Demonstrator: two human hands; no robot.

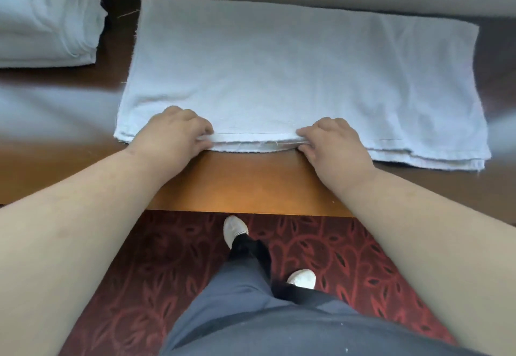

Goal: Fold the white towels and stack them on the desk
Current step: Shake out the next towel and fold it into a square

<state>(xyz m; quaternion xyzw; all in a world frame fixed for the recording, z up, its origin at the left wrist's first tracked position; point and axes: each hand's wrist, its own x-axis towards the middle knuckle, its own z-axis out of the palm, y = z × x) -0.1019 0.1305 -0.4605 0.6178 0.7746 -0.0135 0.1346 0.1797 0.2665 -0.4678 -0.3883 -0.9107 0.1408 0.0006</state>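
Hands at the near edge of a white towel (301, 76), seen from a head camera looking down. The towel lies flat on a dark wooden desk (251, 185), already doubled over, its layered hems facing the person. The left hand (173, 135) and the right hand (335, 143) sit a short way apart along that near edge, fingers curled, each pinching the stacked layers of cloth between fingertips and thumb.

At the far left of the desk stands a stack of folded towels (47, 17), apart from the towel being worked.

The step in hand appears to be squaring the near edge or taking hold for the next fold. To do it well, both pinches should catch every layer, so none slips out, and the hems should be drawn level before the cloth is lifted. Moving both hands together would keep the fold straight. Smoothing the surface afterwards would help it sit flat on the stack.

Several things are hard to make out. The thumbs are mostly hidden beneath the edge, so how many layers each grips cannot be told. The stack is cut off by the frame at the left. Beyond the towel lies a pale surface, too blurred to identify. Below the desk, a red patterned carpet (349, 266) and the person's white shoes show.
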